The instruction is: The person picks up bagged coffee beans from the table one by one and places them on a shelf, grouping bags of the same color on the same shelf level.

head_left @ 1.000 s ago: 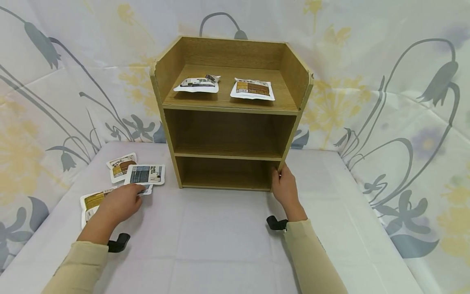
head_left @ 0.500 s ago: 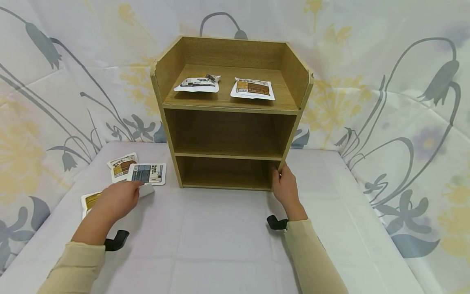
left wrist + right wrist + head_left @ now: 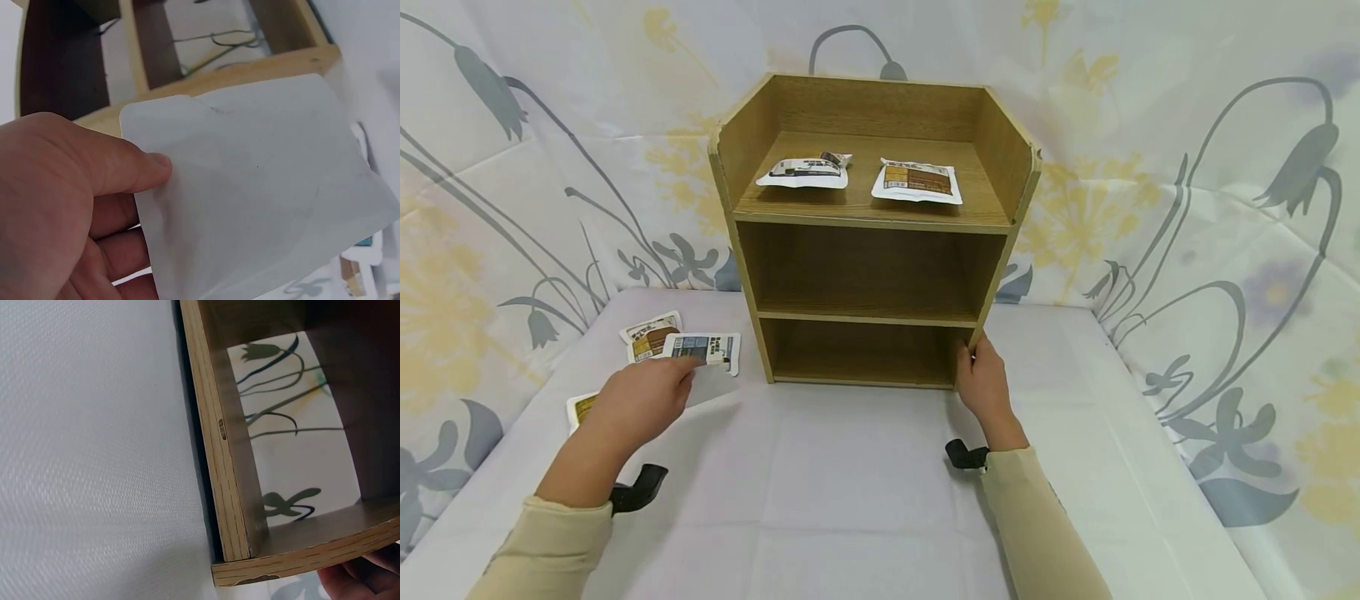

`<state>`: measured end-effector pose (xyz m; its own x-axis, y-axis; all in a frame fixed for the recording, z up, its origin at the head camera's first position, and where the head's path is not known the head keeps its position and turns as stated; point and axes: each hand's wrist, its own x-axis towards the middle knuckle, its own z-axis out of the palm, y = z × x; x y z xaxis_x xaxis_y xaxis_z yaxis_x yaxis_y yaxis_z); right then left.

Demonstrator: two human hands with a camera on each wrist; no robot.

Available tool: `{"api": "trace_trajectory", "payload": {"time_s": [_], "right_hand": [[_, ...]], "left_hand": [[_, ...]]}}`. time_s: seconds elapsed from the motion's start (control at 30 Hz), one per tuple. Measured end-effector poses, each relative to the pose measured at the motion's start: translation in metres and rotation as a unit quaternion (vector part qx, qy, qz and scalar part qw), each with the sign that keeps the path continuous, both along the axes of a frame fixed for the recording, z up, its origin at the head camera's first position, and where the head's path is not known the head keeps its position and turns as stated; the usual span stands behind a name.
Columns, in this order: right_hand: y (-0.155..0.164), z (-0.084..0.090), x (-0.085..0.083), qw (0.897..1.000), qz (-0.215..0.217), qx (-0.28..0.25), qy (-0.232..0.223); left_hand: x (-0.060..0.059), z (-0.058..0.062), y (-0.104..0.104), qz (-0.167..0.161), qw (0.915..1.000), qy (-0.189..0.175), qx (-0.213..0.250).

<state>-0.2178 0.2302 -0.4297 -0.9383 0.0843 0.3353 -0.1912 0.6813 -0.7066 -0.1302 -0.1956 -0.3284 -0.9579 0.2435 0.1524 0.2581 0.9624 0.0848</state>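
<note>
Wooden and three tiers high, the shelf unit [image 3: 868, 225] stands at the back of the desk [image 3: 850, 500], which is draped in pale cloth. From the head view I have my left hand [image 3: 640, 400] raised a little over the desk's left side, its thumb and fingers [image 3: 131, 169] pinching a white sachet [image 3: 256, 187] by one corner. In the left wrist view the sachet's plain back faces the lens, with the thumb pressed on top and the other fingers curled underneath; the shelf unit's frame shows beyond it. The sachet hangs clear of the cloth, to the left of the unit's bottom tier.

My right hand [image 3: 983, 383] sits at the unit's lower right front corner, fingers wrapped round the upright and thumb on the inner edge. The right wrist view shows only a few fingertips [image 3: 362, 578] below the wooden edge, so I take the grip from the head camera.

More sachets lie on the desk by my left hand: a blue-printed sachet [image 3: 707, 352] near my fingertips, a brown-printed sachet [image 3: 651, 337] overlapping it behind, and a yellow-labelled sachet [image 3: 580, 408] partly hidden by my wrist. On the top tier rest two more, a dark-labelled sachet [image 3: 805, 171] on the left and an orange-labelled sachet [image 3: 917, 181] on the right, lying well apart.
</note>
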Motion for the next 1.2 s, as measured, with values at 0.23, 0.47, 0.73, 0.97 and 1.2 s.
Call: {"api": "trace_trajectory", "payload": {"time_s": [0.23,0.47,0.73,0.97,1.2], "right_hand": [[0.0,0.001,0.0,1.0,0.0,-0.001,0.0],[0.001,0.0,-0.001,1.0,-0.001,0.003,-0.003],[0.001,0.0,-0.001,1.0,-0.002,0.001,-0.008],[0.001,-0.001,-0.001,1.0,-0.001,-0.001,-0.005],[0.001,-0.003,-0.002,1.0,-0.003,0.006,0.007]], "left_hand": [[0.005,0.01,0.009,-0.013,0.9998,0.018,0.002],[0.01,0.017,0.016,-0.035,0.9974,0.062,0.013],[0.016,0.028,0.024,-0.052,0.9929,0.105,0.021],[0.02,0.037,0.031,-0.065,0.9917,0.108,0.027],[0.021,0.041,0.036,-0.087,0.9868,0.13,0.042]]}}
